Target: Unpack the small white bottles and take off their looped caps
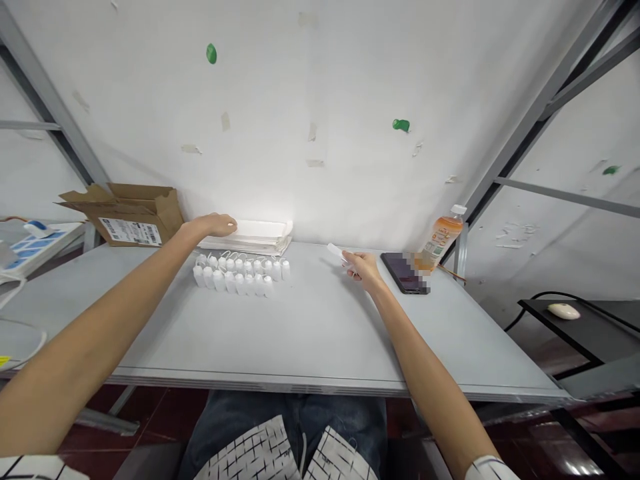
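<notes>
Left hand (pixel 215 224) lies open on the white stack (pixel 265 233); right hand (pixel 364 268) pinches a small white piece (pixel 335 251).

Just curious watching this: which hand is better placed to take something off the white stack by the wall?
Probably the left hand: it rests on top of the white stack. The right hand is farther off, next to the phone, and holds a small white piece.

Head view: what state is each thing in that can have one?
Cardboard box: flaps open.
Bottle: upright, capped.
Phone: lying flat, screen dark.
Left hand: flat on white stack.
Right hand: pinching white part.
Small white parts: in two rows.
</notes>
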Action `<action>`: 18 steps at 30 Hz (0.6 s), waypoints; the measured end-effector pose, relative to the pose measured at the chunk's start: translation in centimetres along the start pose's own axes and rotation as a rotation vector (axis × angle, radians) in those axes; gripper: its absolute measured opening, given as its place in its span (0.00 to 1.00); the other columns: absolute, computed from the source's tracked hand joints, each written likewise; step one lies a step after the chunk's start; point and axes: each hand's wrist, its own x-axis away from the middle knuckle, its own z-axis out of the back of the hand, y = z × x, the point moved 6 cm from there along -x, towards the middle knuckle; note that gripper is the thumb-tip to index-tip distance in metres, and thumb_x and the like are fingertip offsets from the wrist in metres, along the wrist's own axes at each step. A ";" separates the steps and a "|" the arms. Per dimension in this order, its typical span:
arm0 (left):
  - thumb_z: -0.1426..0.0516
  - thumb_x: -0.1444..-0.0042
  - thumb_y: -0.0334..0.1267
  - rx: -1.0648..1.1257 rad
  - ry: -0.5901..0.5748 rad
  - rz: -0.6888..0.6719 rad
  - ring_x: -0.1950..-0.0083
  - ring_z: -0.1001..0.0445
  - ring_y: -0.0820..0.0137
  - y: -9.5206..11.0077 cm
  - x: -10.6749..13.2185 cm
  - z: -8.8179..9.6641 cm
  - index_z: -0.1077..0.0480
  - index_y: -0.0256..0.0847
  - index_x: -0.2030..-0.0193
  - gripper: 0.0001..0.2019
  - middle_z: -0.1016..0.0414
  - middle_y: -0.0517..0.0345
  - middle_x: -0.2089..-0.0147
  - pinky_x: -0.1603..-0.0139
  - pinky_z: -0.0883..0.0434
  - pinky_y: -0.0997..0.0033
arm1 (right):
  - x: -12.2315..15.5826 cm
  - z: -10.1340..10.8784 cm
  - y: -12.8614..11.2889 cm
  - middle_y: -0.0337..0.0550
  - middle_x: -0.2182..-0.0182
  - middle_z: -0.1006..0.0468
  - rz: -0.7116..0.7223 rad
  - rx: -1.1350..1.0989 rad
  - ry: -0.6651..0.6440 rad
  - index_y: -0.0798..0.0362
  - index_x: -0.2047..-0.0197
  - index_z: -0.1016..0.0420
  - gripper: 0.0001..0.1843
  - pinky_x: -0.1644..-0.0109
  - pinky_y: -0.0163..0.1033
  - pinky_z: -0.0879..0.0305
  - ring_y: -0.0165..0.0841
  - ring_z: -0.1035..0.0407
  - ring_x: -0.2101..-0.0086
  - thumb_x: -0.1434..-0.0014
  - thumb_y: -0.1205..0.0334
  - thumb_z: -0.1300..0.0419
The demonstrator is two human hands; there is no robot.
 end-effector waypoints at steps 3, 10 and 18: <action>0.55 0.39 0.49 0.041 0.021 0.082 0.40 0.32 0.51 2.4 2.2 2.5 0.35 0.40 0.36 0.28 0.32 0.45 0.36 0.47 0.33 0.55 | 0.2 -0.4 -0.2 0.41 0.81 0.31 0.012 0.050 -0.054 0.57 0.78 0.32 0.14 0.85 0.29 0.58 0.22 0.42 0.85 0.44 0.61 0.39; 0.54 0.34 0.41 0.086 0.383 -0.389 0.42 0.30 0.60 18.3 10.2 7.2 0.30 0.41 0.44 0.18 0.28 0.51 0.41 0.47 0.35 0.61 | 1.5 -1.8 -1.2 0.38 0.81 0.34 0.036 0.161 -0.356 0.56 0.79 0.33 0.18 0.82 0.32 0.58 0.23 0.43 0.83 0.51 0.53 0.33; 0.48 0.38 0.35 0.138 0.209 -0.457 0.55 0.25 0.59 24.6 11.2 2.2 0.28 0.35 0.55 0.10 0.24 0.46 0.54 0.64 0.35 0.66 | 3.5 -2.4 -2.6 0.34 0.82 0.38 0.102 0.279 -0.671 0.55 0.80 0.34 0.22 0.79 0.33 0.56 0.23 0.45 0.82 0.55 0.46 0.32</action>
